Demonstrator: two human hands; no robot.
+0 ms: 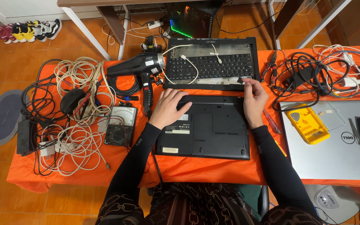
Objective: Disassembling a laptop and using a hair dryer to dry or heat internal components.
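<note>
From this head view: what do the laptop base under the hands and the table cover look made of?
Laptop base: looks like matte black moulded plastic, with panel seams and stuck-on labels. Table cover: seems orange fabric or thin sheet, wrinkled and draping over the edge; I cannot tell which. Left hand rests on the base; right hand at its far corner.

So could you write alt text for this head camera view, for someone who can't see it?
A person's left hand and right hand rest on an upturned black laptop base on an orange-covered table. Behind lies a black keyboard panel, with a black hair dryer and tangled white cables to the left.
</note>
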